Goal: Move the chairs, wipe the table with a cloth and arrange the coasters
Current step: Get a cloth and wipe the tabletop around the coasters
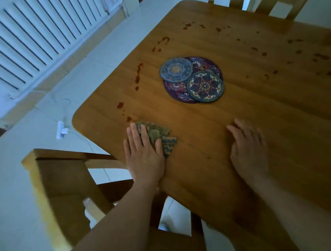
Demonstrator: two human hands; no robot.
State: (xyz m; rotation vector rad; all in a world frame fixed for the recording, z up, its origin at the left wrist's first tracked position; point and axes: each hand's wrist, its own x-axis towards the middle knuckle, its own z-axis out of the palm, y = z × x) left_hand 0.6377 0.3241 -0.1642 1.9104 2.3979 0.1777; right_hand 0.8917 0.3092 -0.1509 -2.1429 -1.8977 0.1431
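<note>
Left hand [144, 149] flat atop cloth [159, 133]

I observe a wooden table [256, 130] bearing a crumpled cloth [157, 132] near its left corner, a purple coaster [173, 89] carrying two smaller coasters [176, 69], and scattered red-brown stains [138, 76].

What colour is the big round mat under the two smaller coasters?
The big mat is purple, patterned; head view.

Left hand [144, 149], right hand [248, 149] bare; forearms bare to frame edge.
</note>
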